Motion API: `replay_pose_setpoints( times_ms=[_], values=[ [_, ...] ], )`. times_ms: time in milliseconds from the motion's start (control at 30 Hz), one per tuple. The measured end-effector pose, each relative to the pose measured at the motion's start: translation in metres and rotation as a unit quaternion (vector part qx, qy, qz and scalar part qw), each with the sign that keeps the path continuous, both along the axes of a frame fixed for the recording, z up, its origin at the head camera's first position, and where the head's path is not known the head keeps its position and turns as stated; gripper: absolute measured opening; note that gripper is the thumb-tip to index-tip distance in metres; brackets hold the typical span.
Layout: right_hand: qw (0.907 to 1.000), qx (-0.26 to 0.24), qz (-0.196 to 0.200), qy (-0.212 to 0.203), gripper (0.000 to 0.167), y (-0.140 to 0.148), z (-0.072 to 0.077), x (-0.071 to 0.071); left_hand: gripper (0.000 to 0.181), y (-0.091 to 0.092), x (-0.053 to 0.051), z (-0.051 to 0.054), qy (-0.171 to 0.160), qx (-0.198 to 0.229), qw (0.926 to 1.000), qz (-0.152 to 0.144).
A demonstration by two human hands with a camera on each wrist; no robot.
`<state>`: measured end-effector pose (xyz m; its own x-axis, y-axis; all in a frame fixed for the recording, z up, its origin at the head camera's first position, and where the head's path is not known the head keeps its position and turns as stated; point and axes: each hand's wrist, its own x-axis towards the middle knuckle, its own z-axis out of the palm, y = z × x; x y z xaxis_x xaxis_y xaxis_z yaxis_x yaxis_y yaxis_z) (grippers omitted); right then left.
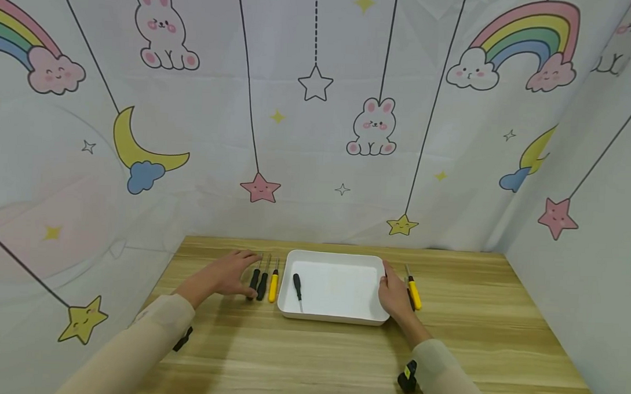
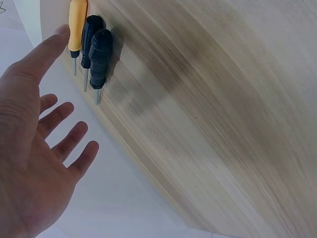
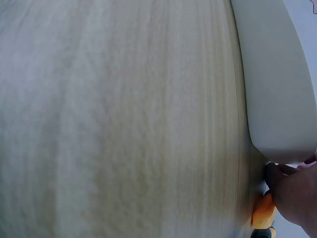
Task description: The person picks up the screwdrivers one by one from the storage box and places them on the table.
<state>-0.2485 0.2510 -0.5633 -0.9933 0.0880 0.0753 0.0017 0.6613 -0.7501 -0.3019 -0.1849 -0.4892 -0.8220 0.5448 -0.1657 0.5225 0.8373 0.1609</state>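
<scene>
My left hand (image 1: 229, 276) reaches over the left group of screwdrivers, thumb and fingers spread. In the left wrist view nothing lies in its palm. That group is two black-handled screwdrivers (image 1: 262, 287) and a yellow-handled screwdriver (image 1: 273, 285), side by side with shafts pointing to the back. Beside them stands a white rectangular tray (image 1: 338, 285). One small black-handled screwdriver (image 1: 297, 284) lies inside, at its left end. My right hand (image 1: 395, 292) grips the tray's right wall, fingers partly hidden. Just right of this hand lie a yellow-handled screwdriver (image 1: 414, 293) and a partly covered dark-handled one.
The wooden table (image 1: 310, 359) meets a patterned cloth backdrop (image 1: 315, 214) at its rear edge, and cloth hangs along the sides too. Near the right sleeve there is a black wrist device (image 1: 407, 377); another dark one (image 1: 183, 339) shows under the left sleeve.
</scene>
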Motion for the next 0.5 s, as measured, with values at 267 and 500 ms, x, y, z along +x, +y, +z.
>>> replay_pose_setpoints(
  times_ms=[267, 500],
  values=[
    [1.0, 0.0, 0.003, 0.001, 0.054, 0.0006, 0.0009, 0.0004, 0.097, 0.0021, 0.0031, 0.0056, 0.01, 0.004, 0.9999, -0.004],
    [1.0, -0.002, 0.008, 0.005, 0.054, 0.0005, 0.002, 0.0016, 0.096, 0.0022, 0.0029, 0.0072, 0.027, 0.006, 0.9994, -0.019]
  ],
)
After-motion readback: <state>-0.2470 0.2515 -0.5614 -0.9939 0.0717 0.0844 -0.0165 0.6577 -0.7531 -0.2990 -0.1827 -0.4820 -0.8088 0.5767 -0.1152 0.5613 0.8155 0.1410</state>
